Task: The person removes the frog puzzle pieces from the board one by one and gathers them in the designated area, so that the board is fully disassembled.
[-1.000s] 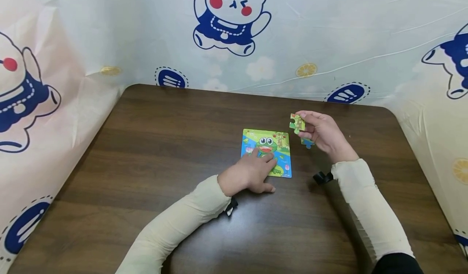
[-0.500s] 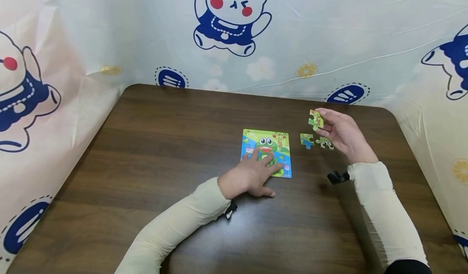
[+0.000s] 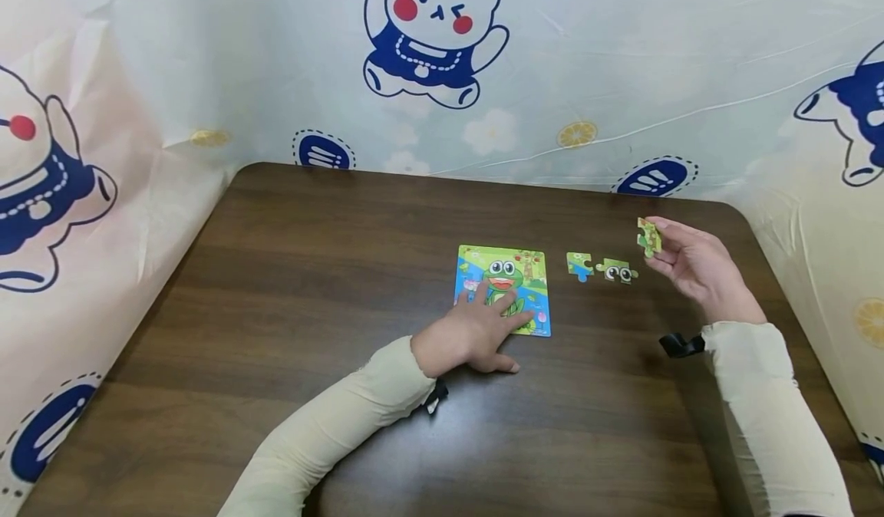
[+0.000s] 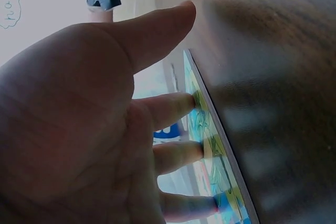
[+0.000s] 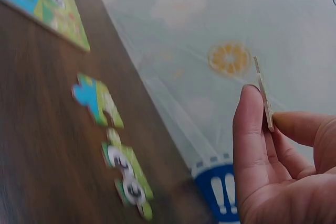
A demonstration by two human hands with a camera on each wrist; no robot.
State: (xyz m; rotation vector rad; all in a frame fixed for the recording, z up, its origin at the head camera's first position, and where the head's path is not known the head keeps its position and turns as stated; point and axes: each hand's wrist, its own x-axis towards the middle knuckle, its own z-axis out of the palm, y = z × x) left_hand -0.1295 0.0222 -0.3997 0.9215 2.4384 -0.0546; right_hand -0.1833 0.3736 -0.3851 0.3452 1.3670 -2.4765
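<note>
A square frog puzzle board (image 3: 535,271) lies at the middle of the table. My left hand (image 3: 476,333) rests on its lower part with fingers spread; the left wrist view shows the fingertips (image 4: 197,150) touching the picture. To the right, my right hand (image 3: 700,268) pinches a green puzzle piece (image 3: 648,238) between thumb and fingers, raised off the table. That piece appears edge-on in the right wrist view. Between board and right hand lie two loose pieces: a blue-and-green puzzle piece (image 3: 580,266) and a puzzle piece with frog eyes (image 3: 617,271), a small gap between them.
The dark wooden table (image 3: 311,271) has a printed cloth (image 3: 497,133) standing along its back and both sides. A black strap (image 3: 680,345) hangs at the right wrist. The table's far edge runs just behind the right hand.
My right hand has moved to the right with the puzzle piece, uncovering the two loose pieces on the table. The left hand has stayed on the board, its fingers slightly more spread.
</note>
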